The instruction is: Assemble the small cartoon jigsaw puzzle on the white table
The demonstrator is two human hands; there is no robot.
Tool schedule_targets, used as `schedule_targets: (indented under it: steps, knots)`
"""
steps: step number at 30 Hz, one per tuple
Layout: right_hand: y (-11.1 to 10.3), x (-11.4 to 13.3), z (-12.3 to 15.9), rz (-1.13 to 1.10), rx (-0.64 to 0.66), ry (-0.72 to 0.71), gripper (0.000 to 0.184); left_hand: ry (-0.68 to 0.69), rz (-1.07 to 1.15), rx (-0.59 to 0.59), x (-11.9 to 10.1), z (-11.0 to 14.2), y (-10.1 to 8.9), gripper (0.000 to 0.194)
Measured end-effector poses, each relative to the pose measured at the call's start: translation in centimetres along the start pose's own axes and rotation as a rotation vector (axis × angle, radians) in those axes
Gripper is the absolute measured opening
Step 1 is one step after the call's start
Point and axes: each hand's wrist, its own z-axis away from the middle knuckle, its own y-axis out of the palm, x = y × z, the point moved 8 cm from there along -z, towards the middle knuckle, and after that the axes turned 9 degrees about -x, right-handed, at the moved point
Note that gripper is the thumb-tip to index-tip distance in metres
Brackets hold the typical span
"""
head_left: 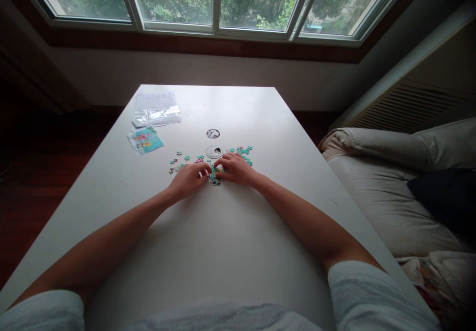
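Small cluster of puzzle pieces (214, 179) on the white table (226, 241), between the hands; left hand (189, 179) and right hand (238, 168) with fingers curled at its sides, any grip impossible to tell; loose pieces (245, 151) around; picture card (146, 140) and clear bag (156, 110) farther left.

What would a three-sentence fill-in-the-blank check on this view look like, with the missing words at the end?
1. The picture card lies on the person's ____ side.
2. The sofa stands on the person's ____ side.
3. The left hand and right hand are at the puzzle pieces, on a ____-coloured table.

Missing words: left; right; white.
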Motion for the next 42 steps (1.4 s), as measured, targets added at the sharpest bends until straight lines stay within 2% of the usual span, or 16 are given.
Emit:
schedule_targets:
  steps: [8, 22, 42]
  knots:
    - [0.0, -0.1, 0.0, -0.004, -0.004, -0.003, 0.027, 0.062, -0.04, 0.01, -0.2, 0.1, 0.5, 0.024]
    - [0.2, -0.3, 0.0, -0.005, -0.004, 0.005, 0.028, -0.006, -0.017, 0.085, 0.5, 0.2, 1.1, 0.019]
    - [0.1, -0.1, -0.1, -0.006, 0.002, 0.012, 0.027, 0.121, -0.149, 0.002, -0.5, 0.5, 0.9, 0.012]
